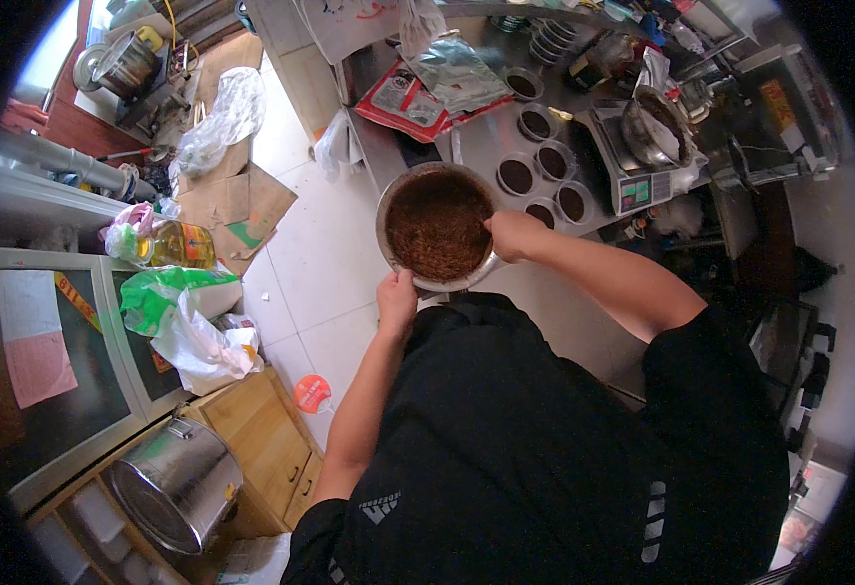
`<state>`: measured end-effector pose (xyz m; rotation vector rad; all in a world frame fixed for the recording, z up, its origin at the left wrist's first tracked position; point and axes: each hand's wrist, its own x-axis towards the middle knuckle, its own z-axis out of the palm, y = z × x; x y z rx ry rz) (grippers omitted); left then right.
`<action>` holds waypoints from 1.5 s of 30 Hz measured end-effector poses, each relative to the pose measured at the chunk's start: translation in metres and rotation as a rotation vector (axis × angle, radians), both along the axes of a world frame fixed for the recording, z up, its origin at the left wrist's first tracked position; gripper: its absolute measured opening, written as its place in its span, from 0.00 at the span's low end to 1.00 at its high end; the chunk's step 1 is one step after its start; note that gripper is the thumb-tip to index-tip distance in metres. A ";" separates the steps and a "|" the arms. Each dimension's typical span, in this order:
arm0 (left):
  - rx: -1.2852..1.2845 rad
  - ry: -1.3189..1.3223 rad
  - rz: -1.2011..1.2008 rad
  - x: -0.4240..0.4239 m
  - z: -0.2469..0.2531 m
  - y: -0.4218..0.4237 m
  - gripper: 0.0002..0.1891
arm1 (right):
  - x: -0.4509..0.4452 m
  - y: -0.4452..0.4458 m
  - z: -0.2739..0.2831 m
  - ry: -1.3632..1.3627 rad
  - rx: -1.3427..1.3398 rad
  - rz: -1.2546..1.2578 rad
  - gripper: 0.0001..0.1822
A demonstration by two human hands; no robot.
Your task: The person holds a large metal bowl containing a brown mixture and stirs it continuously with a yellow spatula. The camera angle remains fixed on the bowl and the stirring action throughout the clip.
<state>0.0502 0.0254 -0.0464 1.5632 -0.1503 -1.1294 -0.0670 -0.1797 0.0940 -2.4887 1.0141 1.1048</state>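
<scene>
A round metal bowl [382,228] sits close in front of my body, by the near edge of the steel worktop [457,150]. It holds a loose, dark brown granular mixture [438,234], piled against the far side. My left hand [397,298] grips the bowl's near-left rim, thumb on top. At the right rim, my right hand [519,235] has its fingers curled closed, the fingertips reaching just inside. Whether they pinch the rim or a utensil is hidden. Just beyond that hand stand several clear plastic cups [515,175] filled with dark brown contents.
A digital scale [643,192] carries another metal bowl [636,135] at the right. Red-edged foil packages [405,102] lie on the worktop's far left. Cardboard [234,205] covers part of the floor. An oil bottle [179,245], plastic bags [208,351] and a steel pot [179,482] stand leftward.
</scene>
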 end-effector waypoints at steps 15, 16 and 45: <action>-0.051 -0.011 -0.016 -0.001 -0.001 0.000 0.14 | -0.008 0.003 0.011 -0.443 -0.350 0.353 0.19; -0.044 -0.026 -0.009 -0.002 0.000 -0.001 0.14 | -0.010 0.003 0.006 -0.400 -0.308 0.312 0.17; 0.016 -0.032 -0.152 0.004 0.006 -0.009 0.15 | -0.035 -0.024 0.037 -0.162 0.841 -1.459 0.16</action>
